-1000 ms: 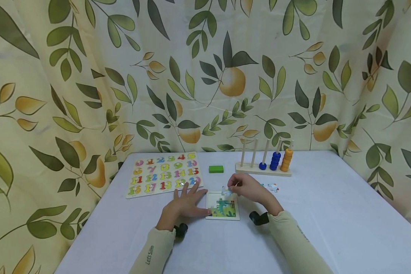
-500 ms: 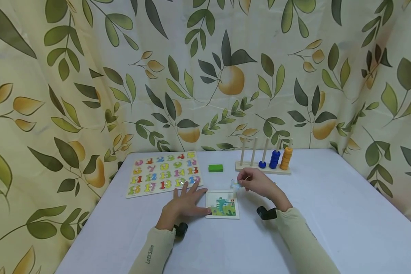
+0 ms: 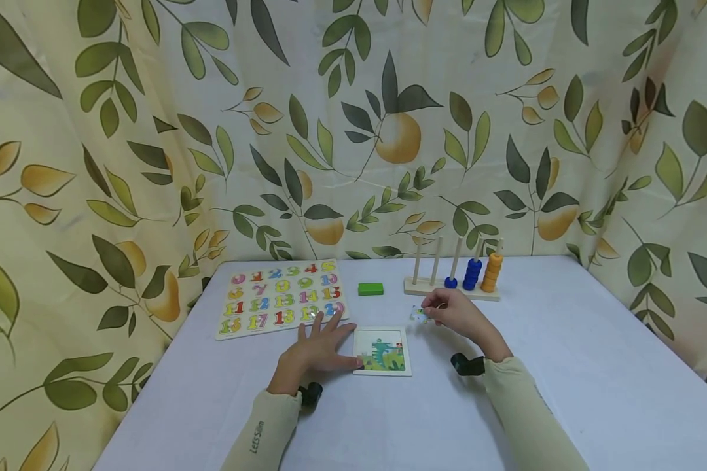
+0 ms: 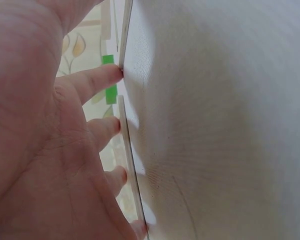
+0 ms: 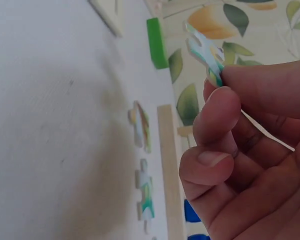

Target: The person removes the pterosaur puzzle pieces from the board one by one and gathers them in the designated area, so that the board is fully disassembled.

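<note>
Puzzle piece [image 3: 418, 314] is sitting pinched between the thumb and fingertips of the right hand [image 3: 456, 315], lifted off the table [image 3: 565, 366]. Going left to right: the number board [image 3: 283, 297] is lying beyond the left hand [image 3: 315, 350], which is pressing flat with fingers spread, touching the picture tray [image 3: 383, 352]; the right hand is hovering near the bead rack [image 3: 453, 278].

two boards [image 3: 279, 299], three loose pieces [image 5: 206, 50]
</note>
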`<state>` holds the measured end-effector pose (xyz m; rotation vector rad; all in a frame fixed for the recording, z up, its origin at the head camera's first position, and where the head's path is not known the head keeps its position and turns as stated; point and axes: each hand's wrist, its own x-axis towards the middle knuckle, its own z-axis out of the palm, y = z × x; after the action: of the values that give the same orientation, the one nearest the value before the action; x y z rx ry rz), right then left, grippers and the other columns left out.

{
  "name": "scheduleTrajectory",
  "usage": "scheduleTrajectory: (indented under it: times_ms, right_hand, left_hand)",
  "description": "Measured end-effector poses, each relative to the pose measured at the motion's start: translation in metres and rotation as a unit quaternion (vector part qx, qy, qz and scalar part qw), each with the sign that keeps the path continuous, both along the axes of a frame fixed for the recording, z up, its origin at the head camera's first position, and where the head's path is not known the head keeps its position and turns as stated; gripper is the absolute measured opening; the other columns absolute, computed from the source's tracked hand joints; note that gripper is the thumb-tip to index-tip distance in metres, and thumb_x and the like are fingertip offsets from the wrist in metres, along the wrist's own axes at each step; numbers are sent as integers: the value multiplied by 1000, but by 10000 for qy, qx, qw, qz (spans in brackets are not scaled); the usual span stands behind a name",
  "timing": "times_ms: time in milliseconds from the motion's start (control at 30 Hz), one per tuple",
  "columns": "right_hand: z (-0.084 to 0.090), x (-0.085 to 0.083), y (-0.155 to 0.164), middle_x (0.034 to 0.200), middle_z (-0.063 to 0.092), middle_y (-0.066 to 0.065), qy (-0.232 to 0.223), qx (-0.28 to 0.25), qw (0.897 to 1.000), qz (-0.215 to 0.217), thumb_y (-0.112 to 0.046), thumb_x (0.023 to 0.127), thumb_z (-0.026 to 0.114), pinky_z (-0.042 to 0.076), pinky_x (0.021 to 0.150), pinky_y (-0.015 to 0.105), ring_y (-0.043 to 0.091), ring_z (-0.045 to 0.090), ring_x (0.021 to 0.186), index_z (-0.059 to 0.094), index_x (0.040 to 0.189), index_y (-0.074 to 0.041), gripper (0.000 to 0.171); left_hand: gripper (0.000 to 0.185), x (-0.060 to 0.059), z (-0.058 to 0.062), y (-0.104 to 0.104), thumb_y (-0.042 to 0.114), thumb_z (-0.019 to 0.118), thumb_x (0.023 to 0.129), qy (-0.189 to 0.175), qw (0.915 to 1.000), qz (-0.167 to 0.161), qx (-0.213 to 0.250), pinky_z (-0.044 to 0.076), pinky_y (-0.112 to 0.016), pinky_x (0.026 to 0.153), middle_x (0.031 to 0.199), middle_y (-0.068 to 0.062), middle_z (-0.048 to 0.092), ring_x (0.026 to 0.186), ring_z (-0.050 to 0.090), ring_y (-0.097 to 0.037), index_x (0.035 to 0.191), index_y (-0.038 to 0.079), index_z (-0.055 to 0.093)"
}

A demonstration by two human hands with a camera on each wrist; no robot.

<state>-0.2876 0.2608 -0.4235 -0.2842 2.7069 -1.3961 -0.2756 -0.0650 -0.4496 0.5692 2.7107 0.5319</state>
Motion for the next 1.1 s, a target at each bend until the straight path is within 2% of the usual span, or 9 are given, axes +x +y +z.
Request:
scheduleTrajectory:
  times_ms: [167,433,800,1100]
  right_hand:
    - [-5,-1,4,101,66,13,-38,56,10000,-59,1,103,65,55,71,30,24,59,83,69,110,4,9]
    - [-12,1,4,98,65,12,58,81,9999,26,3,101,65,51,67,30,22,58,79,69,105,4,6]
    - [-17,0,6,99,66,11,208,436,9988,71,4,100,65,51,76,37,26,57,89,71,104,3,7]
    - [-21,-4,6,95,67,8,-24,991,9951,-65,1,100,66,51,77,38,26,57,87,73,102,-2,8]
  left_hand:
    - [85,0,0,-1,62,75,92,2,10000,0,9,0,-73,124,180,-4,14,163,-2,-42,165,33,43]
    - [85,2,1,-1,60,75,92,-33,10000,3,-4,0,-73,124,179,-4,14,163,-2,-42,166,33,43]
    - [85,2,2,0,60,75,92,41,10000,-4,-28,2,-73,124,179,-5,16,163,0,-42,165,32,43]
    - [85,0,1,0,62,75,92,14,10000,-23,-42,2,-74,124,179,-4,15,163,-1,-42,166,32,43]
